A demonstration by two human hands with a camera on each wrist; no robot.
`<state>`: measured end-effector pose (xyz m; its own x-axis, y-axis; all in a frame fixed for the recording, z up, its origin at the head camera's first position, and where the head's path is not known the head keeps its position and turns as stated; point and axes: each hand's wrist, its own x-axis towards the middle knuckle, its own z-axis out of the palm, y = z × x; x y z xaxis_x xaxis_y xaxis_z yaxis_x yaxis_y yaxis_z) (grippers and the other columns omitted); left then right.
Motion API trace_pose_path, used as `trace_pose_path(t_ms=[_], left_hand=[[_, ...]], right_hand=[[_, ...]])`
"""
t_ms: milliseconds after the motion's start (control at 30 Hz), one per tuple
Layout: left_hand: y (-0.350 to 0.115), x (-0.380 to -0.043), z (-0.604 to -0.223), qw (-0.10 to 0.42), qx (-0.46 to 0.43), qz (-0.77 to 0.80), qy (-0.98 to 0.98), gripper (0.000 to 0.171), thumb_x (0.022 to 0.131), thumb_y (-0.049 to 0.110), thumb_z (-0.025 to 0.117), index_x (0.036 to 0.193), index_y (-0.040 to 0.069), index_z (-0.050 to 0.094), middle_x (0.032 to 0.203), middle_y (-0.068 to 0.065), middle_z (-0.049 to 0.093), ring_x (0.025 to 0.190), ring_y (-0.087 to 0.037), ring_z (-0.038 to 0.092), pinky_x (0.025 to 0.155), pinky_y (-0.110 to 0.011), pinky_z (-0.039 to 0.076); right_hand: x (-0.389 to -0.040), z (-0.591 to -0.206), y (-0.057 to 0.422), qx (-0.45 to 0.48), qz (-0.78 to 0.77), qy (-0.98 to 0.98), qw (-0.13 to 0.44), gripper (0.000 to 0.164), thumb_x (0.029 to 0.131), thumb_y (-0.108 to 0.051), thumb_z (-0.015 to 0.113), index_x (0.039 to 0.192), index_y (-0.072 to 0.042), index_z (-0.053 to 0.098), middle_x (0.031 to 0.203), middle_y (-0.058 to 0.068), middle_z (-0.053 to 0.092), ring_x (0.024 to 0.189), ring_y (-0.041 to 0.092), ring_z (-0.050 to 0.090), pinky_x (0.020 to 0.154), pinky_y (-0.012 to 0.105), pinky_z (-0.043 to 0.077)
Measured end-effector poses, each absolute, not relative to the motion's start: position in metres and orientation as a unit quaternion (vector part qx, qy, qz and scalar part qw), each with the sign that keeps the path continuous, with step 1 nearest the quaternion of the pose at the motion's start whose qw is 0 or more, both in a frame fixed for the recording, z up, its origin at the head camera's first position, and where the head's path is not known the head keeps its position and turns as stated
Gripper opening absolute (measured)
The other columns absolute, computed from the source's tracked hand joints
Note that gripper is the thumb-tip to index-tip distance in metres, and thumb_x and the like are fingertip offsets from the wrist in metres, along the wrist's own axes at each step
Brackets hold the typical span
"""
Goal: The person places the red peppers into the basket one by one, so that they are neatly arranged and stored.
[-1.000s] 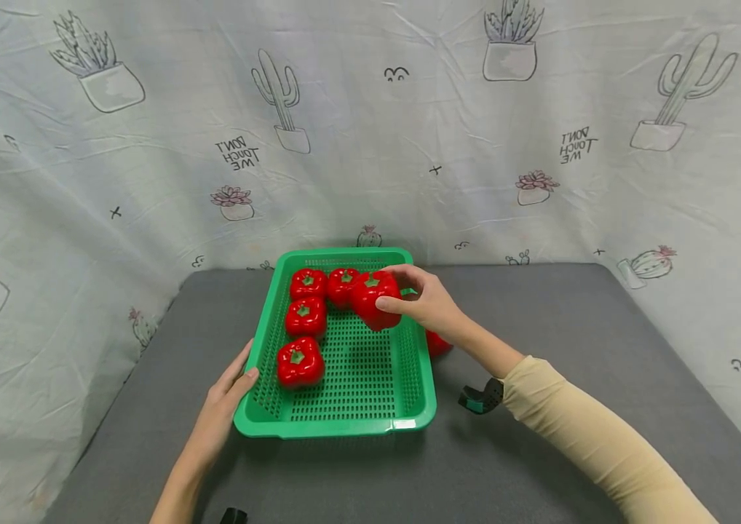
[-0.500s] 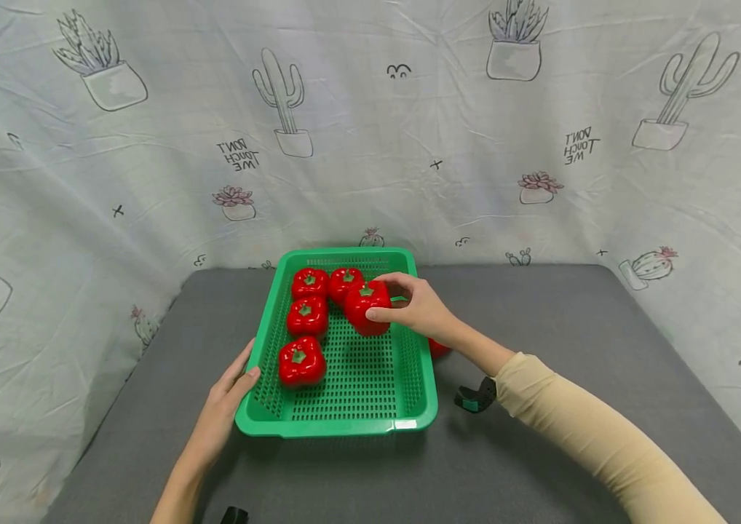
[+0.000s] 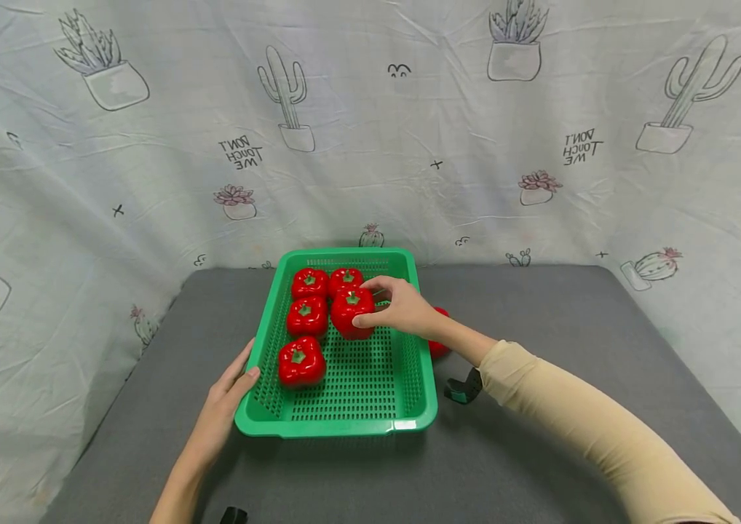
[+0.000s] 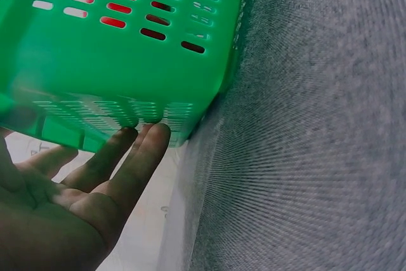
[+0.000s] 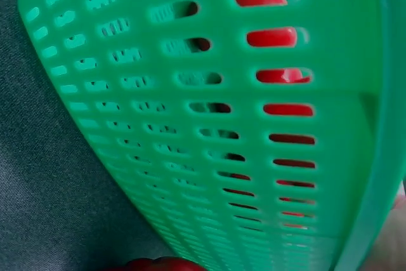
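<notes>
My right hand (image 3: 403,309) holds a red bell pepper (image 3: 347,319) between thumb and fingers, inside the green perforated basket (image 3: 338,428). Whether its base touches the basket floor, I cannot tell. Other red bell peppers stand stem up along the back and left: a back-left pepper (image 3: 309,284), a back pepper (image 3: 344,279), a middle-left pepper (image 3: 307,317) and a front-left pepper (image 3: 301,362). My left hand (image 3: 226,397) rests at the basket's left side, thumb at the rim. In the left wrist view, its straight fingers (image 4: 143,160) touch the outer wall.
Right of the basket, one more red bell pepper (image 3: 439,348) lies on the grey tabletop (image 3: 541,313), partly behind my forearm. A pale cloth (image 3: 370,124) printed with cacti hangs around the table. The basket's right wall (image 5: 330,176) fills most of the right wrist view.
My right hand has carried its pepper left and slightly toward me, beside the middle-left pepper. My left hand and the basket stay practically where they were.
</notes>
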<state>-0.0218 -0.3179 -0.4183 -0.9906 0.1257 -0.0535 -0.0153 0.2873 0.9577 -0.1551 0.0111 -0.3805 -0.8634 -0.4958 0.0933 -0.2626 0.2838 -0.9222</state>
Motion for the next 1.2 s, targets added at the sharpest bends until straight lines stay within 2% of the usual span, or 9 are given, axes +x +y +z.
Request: trace_pose_path(t_ms=[133,467,767,900,1033,1200], left_hand=[[-0.318,-0.022,-0.418,0.061,0.03,0.593,0.802,0.055,0.106,0.04,0.044,0.156,0.038,0.023,0.158,0.003,0.024,0.135,-0.02,0.036,0.092,-0.025,0.042],[-0.318,-0.022,-0.416,0.062,0.029,0.605,0.794,0.055,0.106,0.039,0.044,0.156,0.038,0.023,0.158,0.004,0.025,0.134,-0.02,0.038,0.092,-0.025,0.043],[-0.315,-0.022,-0.415,0.068,0.026,0.598,0.798,0.055,0.106,0.039,0.044,0.156,0.038,0.023,0.159,0.004,0.022,0.139,-0.021,0.029,0.094,-0.024,0.041],[-0.316,-0.022,-0.416,0.068,0.021,0.596,0.8,0.054,0.106,0.04,0.044,0.156,0.04,0.024,0.158,0.006,0.023,0.138,-0.021,0.031,0.095,-0.028,0.041],[-0.317,-0.021,-0.416,0.066,0.016,0.59,0.804,0.053,0.106,0.04,0.044,0.155,0.04,0.024,0.158,0.007,0.023,0.14,-0.019,0.027,0.098,-0.031,0.038],[-0.317,-0.023,-0.417,0.068,0.015,0.592,0.803,0.053,0.106,0.04,0.044,0.155,0.041,0.024,0.158,0.007,0.023,0.139,-0.019,0.03,0.094,-0.026,0.041]], right_hand=[[-0.156,-0.38,0.007,-0.209,-0.51,0.83,0.09,0.067,0.076,-0.039,0.086,0.131,-0.013,0.059,0.121,-0.005,0.059,0.109,0.017,0.056,0.08,0.034,0.052],[-0.16,-0.377,0.001,-0.186,-0.494,0.843,0.098,0.071,0.074,-0.036,0.088,0.135,-0.011,0.059,0.122,-0.003,0.061,0.113,0.019,0.055,0.082,0.035,0.052],[-0.159,-0.382,-0.008,-0.175,-0.469,0.857,0.122,0.073,0.075,-0.039,0.087,0.135,-0.009,0.057,0.128,0.0,0.058,0.114,0.022,0.056,0.083,0.034,0.051],[-0.159,-0.385,-0.013,-0.151,-0.486,0.851,0.129,0.071,0.074,-0.036,0.088,0.132,-0.008,0.058,0.127,0.002,0.058,0.114,0.025,0.056,0.082,0.034,0.051],[-0.158,-0.387,-0.018,-0.124,-0.491,0.852,0.135,0.069,0.075,-0.032,0.088,0.131,-0.008,0.058,0.127,0.004,0.057,0.115,0.023,0.054,0.081,0.033,0.051],[-0.158,-0.388,-0.02,-0.1,-0.489,0.857,0.129,0.066,0.075,-0.027,0.089,0.13,-0.008,0.058,0.127,0.006,0.058,0.116,0.023,0.052,0.081,0.034,0.051]])
